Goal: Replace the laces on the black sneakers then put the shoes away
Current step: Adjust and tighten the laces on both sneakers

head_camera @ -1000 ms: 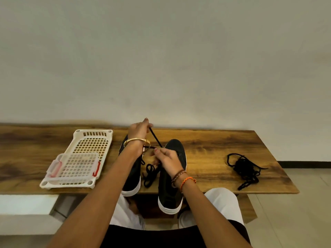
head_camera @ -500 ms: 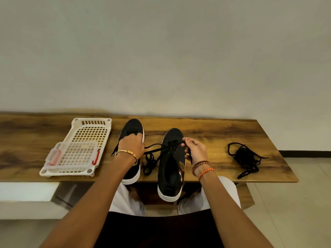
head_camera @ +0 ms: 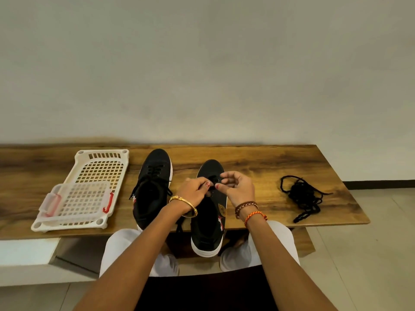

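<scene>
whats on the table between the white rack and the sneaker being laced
The other black sneaker, already laced, stands between the white rack and the sneaker being laced, on the wooden table, as the head view shows.

black sneakers: two are standing on the worktop (head_camera: 258,160), left sneaker (head_camera: 152,187), right sneaker (head_camera: 208,221)
loose lace bundle (head_camera: 303,196): one
white baskets (head_camera: 89,189): two, stacked
hands: two, left (head_camera: 193,193), right (head_camera: 239,189)

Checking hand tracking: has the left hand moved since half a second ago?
Yes. The left hand has gone right, off the left shoe to the right shoe, where it meets the right hand at the lace.
</scene>
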